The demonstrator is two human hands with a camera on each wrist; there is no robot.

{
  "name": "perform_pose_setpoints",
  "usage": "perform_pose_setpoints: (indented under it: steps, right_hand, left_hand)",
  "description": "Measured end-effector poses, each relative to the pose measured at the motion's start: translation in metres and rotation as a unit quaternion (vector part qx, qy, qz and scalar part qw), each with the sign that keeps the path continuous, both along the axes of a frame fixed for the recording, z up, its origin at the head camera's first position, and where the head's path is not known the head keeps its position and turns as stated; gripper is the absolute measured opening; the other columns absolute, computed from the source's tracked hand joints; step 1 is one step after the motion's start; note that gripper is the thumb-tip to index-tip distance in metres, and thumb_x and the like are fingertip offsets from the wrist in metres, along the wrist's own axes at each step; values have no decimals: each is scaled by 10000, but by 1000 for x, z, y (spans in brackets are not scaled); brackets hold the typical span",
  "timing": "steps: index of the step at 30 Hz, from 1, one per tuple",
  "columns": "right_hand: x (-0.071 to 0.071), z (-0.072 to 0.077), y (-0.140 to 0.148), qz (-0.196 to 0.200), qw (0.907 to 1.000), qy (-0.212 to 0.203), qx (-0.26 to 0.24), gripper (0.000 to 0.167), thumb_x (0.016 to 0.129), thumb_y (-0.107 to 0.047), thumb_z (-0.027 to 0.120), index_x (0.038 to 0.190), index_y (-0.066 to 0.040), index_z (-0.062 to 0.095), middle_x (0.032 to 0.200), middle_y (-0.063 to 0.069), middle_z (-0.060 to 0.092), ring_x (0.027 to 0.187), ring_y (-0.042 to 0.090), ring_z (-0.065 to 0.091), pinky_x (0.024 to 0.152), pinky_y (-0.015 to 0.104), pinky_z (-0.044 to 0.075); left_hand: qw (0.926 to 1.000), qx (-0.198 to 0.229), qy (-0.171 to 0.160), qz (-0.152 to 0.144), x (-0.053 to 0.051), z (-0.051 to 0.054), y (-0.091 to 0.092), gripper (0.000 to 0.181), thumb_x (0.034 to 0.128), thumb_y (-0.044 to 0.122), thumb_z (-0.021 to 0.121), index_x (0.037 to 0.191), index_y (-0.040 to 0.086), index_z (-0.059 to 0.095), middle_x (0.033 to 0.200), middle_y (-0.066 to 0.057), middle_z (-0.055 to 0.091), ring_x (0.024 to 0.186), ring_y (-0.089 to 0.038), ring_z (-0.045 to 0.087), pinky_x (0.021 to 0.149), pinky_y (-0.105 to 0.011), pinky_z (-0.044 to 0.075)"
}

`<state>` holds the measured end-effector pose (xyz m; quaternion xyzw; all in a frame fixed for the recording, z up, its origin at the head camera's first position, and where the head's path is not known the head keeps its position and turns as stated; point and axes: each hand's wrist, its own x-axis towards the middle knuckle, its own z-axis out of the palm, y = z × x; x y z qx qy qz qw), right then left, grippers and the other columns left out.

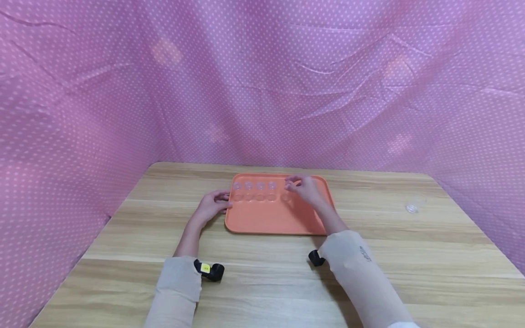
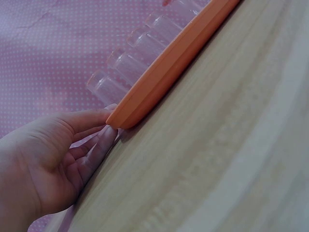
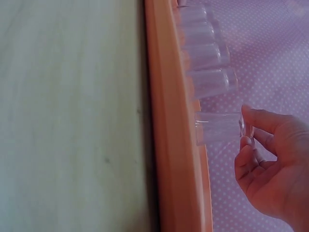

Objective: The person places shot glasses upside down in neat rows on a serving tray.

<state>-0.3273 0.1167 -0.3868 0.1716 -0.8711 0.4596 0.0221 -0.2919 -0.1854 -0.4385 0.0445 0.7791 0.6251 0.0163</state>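
An orange tray (image 1: 262,218) lies on the table. Its left edge is pinched between the thumb and fingers of my left hand (image 1: 210,207). In the left wrist view, that hand (image 2: 53,159) grips the tray's corner (image 2: 128,113). Over the tray's right half, the thumb and fingertips of my right hand (image 1: 305,187) pinch the base of a clear cup (image 3: 217,126), mouth down. Whether its rim touches the tray I cannot tell. Left of it, several clear cups (image 1: 254,191) stand upside down in a row along the tray's far side.
Another clear cup (image 1: 412,207) stands apart on the wooden table (image 1: 262,278), to the right of the tray. Pink dotted cloth (image 1: 262,91) hangs behind the table and along both sides. A small black camera (image 1: 213,272) is strapped at the left wrist.
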Motion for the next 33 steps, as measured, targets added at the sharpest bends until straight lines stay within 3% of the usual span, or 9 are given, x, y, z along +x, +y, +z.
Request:
perform_pose_setpoints:
  steps: [7, 23, 33]
  right_hand:
    - [-4, -3, -8, -39, 10000, 10, 59, 245, 843, -62, 655, 1063, 45, 638, 962, 137, 639, 731, 241, 555, 556, 239, 470]
    - [-5, -3, -17, -140, 9996, 113, 207, 220, 845, -95, 667, 1042, 3, 657, 940, 112, 657, 694, 182, 543, 523, 221, 459]
    - [-7, -5, -19, -214, 9994, 31, 275, 226, 847, -97, 664, 1058, -14, 654, 1037, 138, 582, 715, 188, 532, 529, 228, 458]
  left_hand:
    - [10000, -56, -21, 9, 0, 0, 1, 484, 821, -50, 629, 1270, -97, 454, 1098, -257, 531, 843, -200, 583, 711, -283, 563]
    - [10000, 2, -45, -17, 2, 3, 0, 496, 817, -51, 629, 1276, -99, 445, 1113, -266, 526, 855, -210, 584, 722, -287, 561]
    - [10000, -45, -12, -54, 3, 3, 1, 488, 825, -49, 622, 1274, -106, 440, 1119, -272, 525, 872, -220, 587, 716, -278, 561]
